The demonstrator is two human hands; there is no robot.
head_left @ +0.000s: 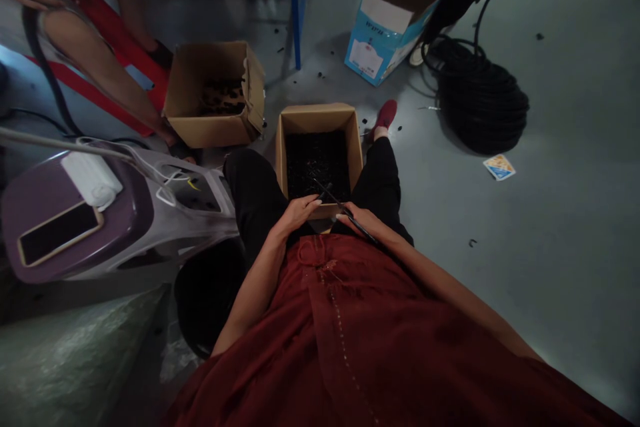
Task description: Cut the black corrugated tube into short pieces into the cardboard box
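A cardboard box (319,109) stands between my knees, holding many small black pieces that I cannot make out singly. Over its near edge, my left hand (301,212) is closed with a small black piece (325,192) at its fingertips. My right hand (364,219) grips a slim dark tool (336,200), its thin end pointing forward and left over the box and touching or crossing the black piece. The kind of tool is too dark to tell.
A second cardboard box (200,127) with dark pieces stands front left, beside a seated person's leg. Another person's hands reach into a blue-white carton (367,57). A coil of black hose (483,103) lies right. A phone (60,233) rests on a purple stool (135,203).
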